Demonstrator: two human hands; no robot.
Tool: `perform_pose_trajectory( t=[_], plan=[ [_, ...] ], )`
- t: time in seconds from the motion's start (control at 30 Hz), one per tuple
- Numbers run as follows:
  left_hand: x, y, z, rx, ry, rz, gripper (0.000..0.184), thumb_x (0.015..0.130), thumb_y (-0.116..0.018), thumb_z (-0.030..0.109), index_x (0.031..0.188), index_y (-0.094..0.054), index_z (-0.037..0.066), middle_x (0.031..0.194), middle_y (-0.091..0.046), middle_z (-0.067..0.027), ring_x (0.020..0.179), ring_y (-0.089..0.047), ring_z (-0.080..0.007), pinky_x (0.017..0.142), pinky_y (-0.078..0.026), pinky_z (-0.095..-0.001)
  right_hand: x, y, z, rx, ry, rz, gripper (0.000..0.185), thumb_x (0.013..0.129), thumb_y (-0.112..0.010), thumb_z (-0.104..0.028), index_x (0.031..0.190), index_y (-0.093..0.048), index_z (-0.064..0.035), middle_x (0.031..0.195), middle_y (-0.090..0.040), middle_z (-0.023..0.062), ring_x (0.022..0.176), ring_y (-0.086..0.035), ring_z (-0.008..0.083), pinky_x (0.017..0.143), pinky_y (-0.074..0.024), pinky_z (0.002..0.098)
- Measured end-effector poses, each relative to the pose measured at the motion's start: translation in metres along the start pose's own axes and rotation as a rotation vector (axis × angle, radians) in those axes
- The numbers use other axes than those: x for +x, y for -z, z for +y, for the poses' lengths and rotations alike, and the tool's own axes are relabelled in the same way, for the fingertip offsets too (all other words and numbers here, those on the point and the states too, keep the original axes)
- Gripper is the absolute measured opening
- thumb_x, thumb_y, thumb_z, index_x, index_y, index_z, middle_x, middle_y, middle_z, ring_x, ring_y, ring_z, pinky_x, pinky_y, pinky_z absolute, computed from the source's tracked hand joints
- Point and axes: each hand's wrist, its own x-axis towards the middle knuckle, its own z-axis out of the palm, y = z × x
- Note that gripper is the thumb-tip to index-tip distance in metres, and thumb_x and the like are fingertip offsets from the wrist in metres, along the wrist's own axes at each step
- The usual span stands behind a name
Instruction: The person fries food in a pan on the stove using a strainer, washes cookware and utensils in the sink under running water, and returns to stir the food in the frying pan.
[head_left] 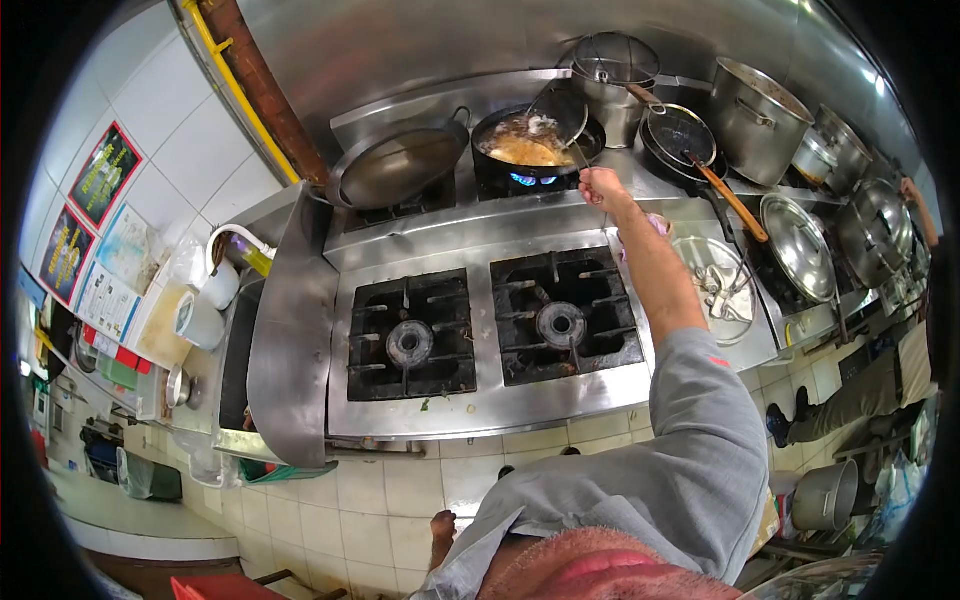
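My right hand [600, 187] is closed around the thin metal handle of a skimmer [578, 153], reaching over the back row of the stove. Its head meets the wok [594, 149], where light pieces of food [541, 127] sit in bubbling golden oil [530, 151]. A dark round mesh [562, 112] shows at the wok's right side; I cannot tell whether it belongs to the same tool. Blue flame [532, 181] burns under the wok. Low beside my body, my left hand [442, 524] has its fingers curled; anything inside them is hidden.
Another wok [400, 165] stands left of the lit burner. Two front burners [410, 343] lie nearer me. At right are a tray with utensils [735, 320], a wooden-handled strainer [735, 200], a tall pot [755, 125] and a lid [798, 245]. Another person's leg [850, 405] shows far right.
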Motion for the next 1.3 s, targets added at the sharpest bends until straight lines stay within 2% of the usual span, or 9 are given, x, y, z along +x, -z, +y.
perform_pose_trajectory(
  t=[0.07,0.13,0.23,0.77,0.9,1.03,1.13,1.2,1.3],
  plan=[
    [0.009,0.004,0.001,0.017,-0.069,-0.082,0.008,0.067,-0.057,0.008,0.074,-0.059,0.004,0.065,-0.055,-0.0062,0.048,-0.050,-0.0177,0.041,-0.042,-0.0308,0.000,-0.009,0.001,0.114,-0.056,-0.020,0.013,0.078,-0.042,-0.006,0.066,-0.047,-0.0086,0.051,-0.047,0.0036,0.034,-0.041,0.0119,0.029,-0.0290,0.0249],
    [0.016,0.012,0.028,-0.688,0.811,0.068,0.021,0.068,-0.058,0.010,0.088,-0.060,0.001,0.068,-0.057,-0.0067,0.046,-0.048,-0.0147,0.039,-0.040,-0.0280,-0.002,-0.016,0.002,0.117,-0.075,-0.042,0.015,0.079,-0.042,-0.008,0.065,-0.046,-0.0097,0.051,-0.047,0.0026,0.035,-0.041,0.0103,0.030,-0.0302,0.0244],
    [0.027,0.016,0.033,-0.734,0.842,0.194,0.030,0.067,-0.059,0.007,0.097,-0.058,0.000,0.073,-0.060,-0.0084,0.048,-0.050,-0.0147,0.040,-0.041,-0.0271,-0.004,-0.024,0.003,0.194,-0.067,-0.116,0.009,0.082,-0.045,-0.011,0.073,-0.045,-0.0102,0.054,-0.046,0.0009,0.036,-0.038,0.0069,0.030,-0.0291,0.0189],
    [0.042,0.004,-0.006,-0.762,0.587,-0.020,0.030,0.066,-0.063,0.007,0.095,-0.059,0.001,0.076,-0.060,-0.0069,0.054,-0.054,-0.0153,0.044,-0.045,-0.0277,-0.049,-0.022,-0.015,-0.057,0.172,-0.082,0.009,0.081,-0.046,-0.010,0.084,-0.052,-0.0064,0.052,-0.046,0.0020,0.033,-0.040,0.0104,0.028,-0.0249,0.0225],
    [0.037,0.006,0.015,-0.711,0.761,0.169,0.028,0.067,-0.062,0.008,0.094,-0.059,0.002,0.074,-0.059,-0.0061,0.053,-0.053,-0.0154,0.042,-0.044,-0.0277,-0.071,-0.001,-0.017,-0.445,0.335,0.163,0.023,0.076,-0.047,-0.006,0.098,-0.053,-0.0051,0.058,-0.053,0.0091,0.035,-0.046,0.0156,0.030,-0.0340,0.0287],
    [0.020,0.004,-0.001,-0.381,0.378,0.036,0.020,0.069,-0.057,0.009,0.087,-0.060,0.003,0.070,-0.057,-0.0067,0.050,-0.052,-0.0161,0.040,-0.043,-0.0290,-0.037,0.035,0.009,-1.161,0.700,0.570,0.022,0.074,-0.043,-0.004,0.093,-0.052,0.0003,0.073,-0.059,0.0187,0.046,-0.057,0.0275,0.043,-0.0458,0.0349],
    [0.020,0.008,0.016,-0.521,0.675,0.049,0.009,0.071,-0.053,0.012,0.071,-0.057,0.004,0.064,-0.053,-0.0080,0.048,-0.053,-0.0168,0.040,-0.043,-0.0308,-0.011,0.043,0.021,-1.127,0.732,0.575,0.019,0.074,-0.041,-0.005,0.088,-0.053,-0.0005,0.066,-0.057,0.0179,0.043,-0.055,0.0266,0.038,-0.0431,0.0364],
    [0.015,0.013,0.014,-0.260,0.138,-0.029,0.012,0.071,-0.049,0.011,0.060,-0.052,0.004,0.061,-0.050,-0.0094,0.049,-0.053,-0.0191,0.041,-0.044,-0.0328,-0.002,0.031,0.019,-0.783,0.502,0.427,0.016,0.075,-0.041,-0.006,0.085,-0.052,-0.0011,0.062,-0.055,0.0161,0.039,-0.053,0.0253,0.034,-0.0394,0.0358],
    [0.016,0.014,0.026,-0.091,0.323,-0.061,0.012,0.069,-0.048,0.009,0.058,-0.050,0.004,0.061,-0.050,-0.0102,0.051,-0.052,-0.0220,0.044,-0.045,-0.0343,-0.005,0.007,0.010,-0.261,0.185,0.208,0.013,0.076,-0.043,-0.006,0.085,-0.051,-0.0030,0.054,-0.050,0.0100,0.035,-0.047,0.0189,0.027,-0.0316,0.0303]
  ],
)
